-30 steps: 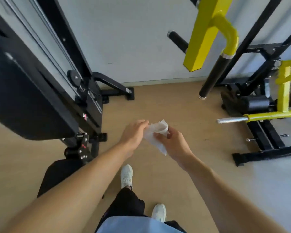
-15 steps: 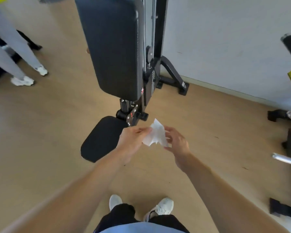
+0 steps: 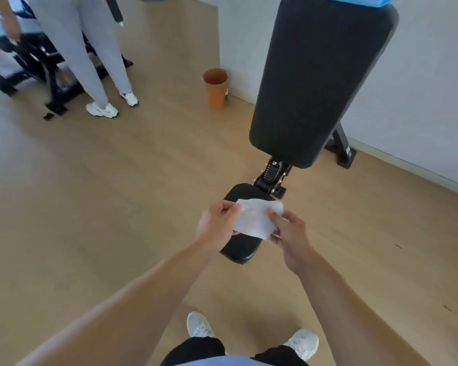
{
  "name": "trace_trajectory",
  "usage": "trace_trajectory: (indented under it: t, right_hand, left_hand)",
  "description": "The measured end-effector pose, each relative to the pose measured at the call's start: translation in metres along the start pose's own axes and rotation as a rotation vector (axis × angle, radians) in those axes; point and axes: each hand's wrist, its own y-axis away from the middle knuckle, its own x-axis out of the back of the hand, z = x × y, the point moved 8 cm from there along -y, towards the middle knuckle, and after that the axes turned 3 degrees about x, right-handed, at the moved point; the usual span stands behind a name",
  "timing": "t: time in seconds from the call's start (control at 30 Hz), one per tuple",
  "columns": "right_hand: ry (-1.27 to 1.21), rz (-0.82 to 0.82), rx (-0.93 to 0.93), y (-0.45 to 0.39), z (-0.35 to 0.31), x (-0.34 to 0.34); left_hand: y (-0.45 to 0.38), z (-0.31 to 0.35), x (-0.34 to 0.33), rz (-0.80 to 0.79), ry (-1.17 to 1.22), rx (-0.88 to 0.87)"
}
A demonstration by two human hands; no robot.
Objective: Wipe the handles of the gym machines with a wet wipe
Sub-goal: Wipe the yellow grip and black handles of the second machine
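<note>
The person holds a white wipe [image 3: 258, 217] out in front with 2 hands. The left hand [image 3: 215, 225] pinches the left edge of the wipe between thumb and fingers. The right hand [image 3: 291, 233] pinches the right edge the same way, with the thumb on top. The wipe is stretched flat between the 2 hands and looks a bit crinkled. It is up in the air, over the small black seat [image 3: 242, 245] of a gym machine. The seat is low, just past the hands. Behind it a big black back pad [image 3: 320, 80] stands tall and leans a little. A metal joint [image 3: 273, 175] with a spring sits between the seat and the back pad. Something blue [image 3: 354, 0] lies on top of the back pad, but it is cut off by the edge. The floor [image 3: 103, 207] is light wood. An orange bin [image 3: 215, 88] stands by the white wall [image 3: 421, 88], well apart from the hands. Far to the left, another person in grey pants [image 3: 85, 48] and white shoes [image 3: 102, 110] stands next to a black machine [image 3: 37, 64]. At the bottom are the person's own 2 white shoes [image 3: 302, 342] and black shorts [image 3: 196, 351].
</note>
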Motion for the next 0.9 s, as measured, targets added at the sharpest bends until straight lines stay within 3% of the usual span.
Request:
trace_trajectory:
  t: [0.1,0.17,0.37,0.63,0.9]
  right_hand:
    - [0.061,0.101,-0.037,0.003,0.007,-0.049]
    - [0.124,0.09,0.043,0.007,-0.002,-0.079]
    - [0.021,-0.315,0.241,-0.002,-0.035,-0.165]
    - [0.084,-0.143,0.444,-0.068,-0.135,-0.238]
    - [-0.042,-0.249,0.402,-0.134,-0.234,-0.34]
  left_hand:
    - [-0.015,0.005,0.047,-0.012,0.049,-0.021]
    - [-0.024,0.013,0.073,-0.013,0.063,-0.034]
    - [-0.064,0.043,0.129,-0.026,0.114,-0.099]
    - [-0.152,0.112,0.195,0.047,-0.004,-0.188]
    - [-0.231,0.187,0.272,0.121,0.099,-0.17]
